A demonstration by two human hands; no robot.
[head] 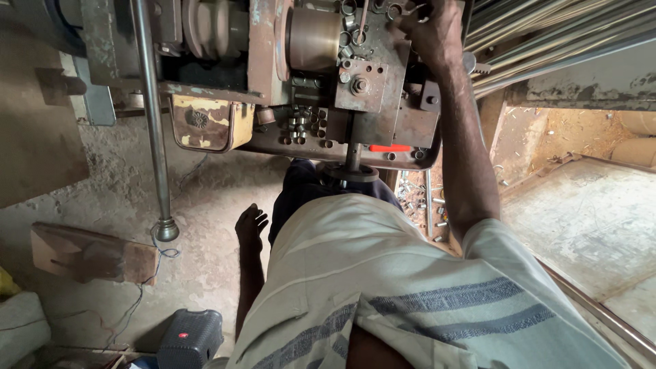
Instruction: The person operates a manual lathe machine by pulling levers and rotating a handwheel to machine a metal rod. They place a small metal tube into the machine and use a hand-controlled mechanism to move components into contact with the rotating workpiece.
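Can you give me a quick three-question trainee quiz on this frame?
1. True or false: the right hand is up on the machine.
2. What lies heaped on the machine bed? A) small metal rings B) wood chips C) cloth
3. What long stock lies stacked at upper right?

Key: 1 true; 2 A; 3 metal rods.

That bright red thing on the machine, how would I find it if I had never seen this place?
Start at the big rusty brown machine along the top of the view, under the person's raised right hand. Drop to its lower front edge, just right of the dark vertical shaft. The short red bar lies flat there, the only vivid colour among dull metal rings and bolts.
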